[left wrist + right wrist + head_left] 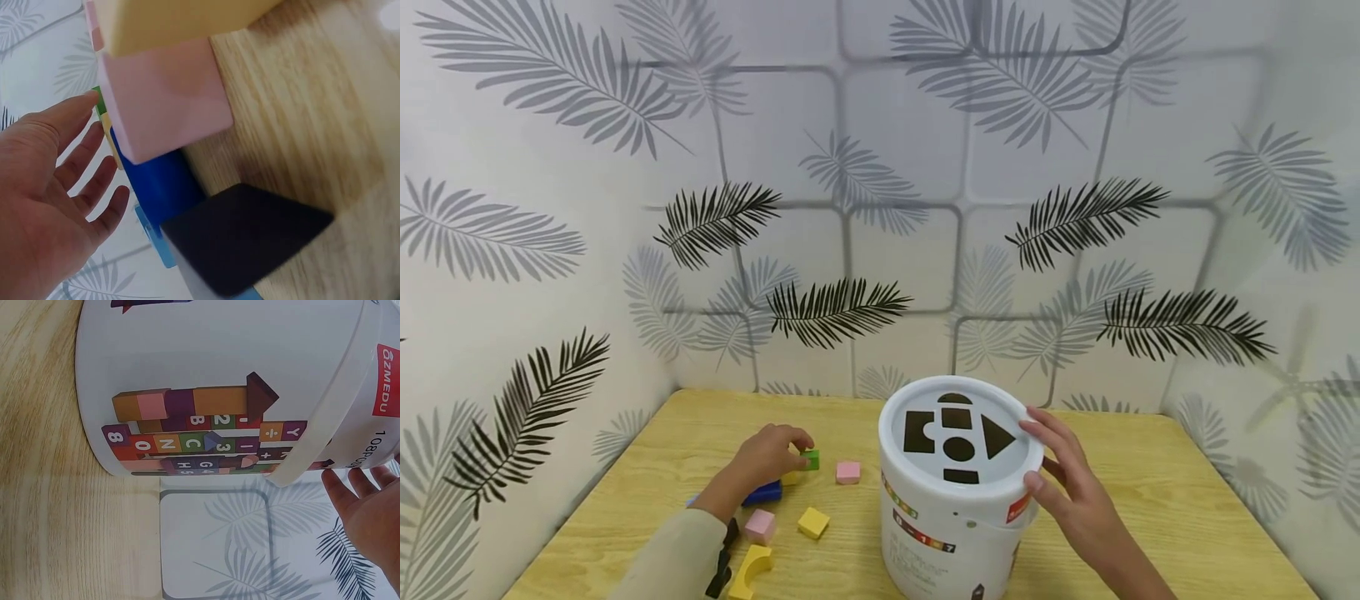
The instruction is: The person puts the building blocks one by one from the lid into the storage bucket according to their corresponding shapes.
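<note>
thumb and finger of your left hand [769, 454] pinch a green block [812, 460] left of the white bucket [934, 533], whose rim [888, 423] your spread right hand [1078, 493] touches (a light brace probably suffices), so hold the block square.

– Which colours are being shown toward the table's [1150, 508] left edge?
– Green is being shown by a small block [812, 459], blue by a longer block [763, 493], yellow by an arch [750, 564].
– Past the back edge?
– Grey and black fronds [715, 223] are being displayed by a pale wall [898, 142]. White is being worn by the bucket [940, 517].
</note>
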Tool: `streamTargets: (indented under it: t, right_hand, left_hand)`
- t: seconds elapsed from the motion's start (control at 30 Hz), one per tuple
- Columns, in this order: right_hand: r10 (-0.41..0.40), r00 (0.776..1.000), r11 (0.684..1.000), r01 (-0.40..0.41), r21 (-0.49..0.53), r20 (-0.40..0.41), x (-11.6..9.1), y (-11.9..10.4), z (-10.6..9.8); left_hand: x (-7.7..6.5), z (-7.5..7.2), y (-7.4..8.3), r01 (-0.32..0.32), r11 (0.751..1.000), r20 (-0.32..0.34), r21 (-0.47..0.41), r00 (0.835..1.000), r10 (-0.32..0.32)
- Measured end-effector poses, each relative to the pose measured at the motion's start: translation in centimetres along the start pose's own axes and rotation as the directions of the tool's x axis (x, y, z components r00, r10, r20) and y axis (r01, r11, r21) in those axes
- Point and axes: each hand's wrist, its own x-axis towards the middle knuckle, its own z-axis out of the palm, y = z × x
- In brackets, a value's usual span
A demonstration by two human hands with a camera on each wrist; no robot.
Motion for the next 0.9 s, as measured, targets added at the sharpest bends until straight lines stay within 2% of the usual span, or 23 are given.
streamTargets:
  t: [0.4,0.6,0.73,0.9]
  right_hand:
    - [-0.002,1.000,1.000,0.002,0.012,-0.002,0.0,0.1,0.0]
    - [0.016,1.000,1.000,-0.016,0.006,0.004,0.0,0.0,-0.1]
    - [0.007,1.000,1.000,-0.007,0.006,0.003,0.0,0.1,0.0]
    - [-0.009,1.000,1.000,0.009,0.009,-0.003,-0.1,0.2,-0.1]
  left_hand:
    - [0.3,0.7,0.0,0.021,1.000,-0.036,0.016,0.999,-0.021]
    - [0.0,0.6,0.1,0.002,1.000,-0.070,0.028,0.998,0.000]
    - [0.0,0.2,0.0,-0.027,0.999,-0.111,0.036,0.993,0.031]
    - [-0.2,-1.2,0.9,-0.066,0.998,-0.143,-0.009,0.988,0.064]
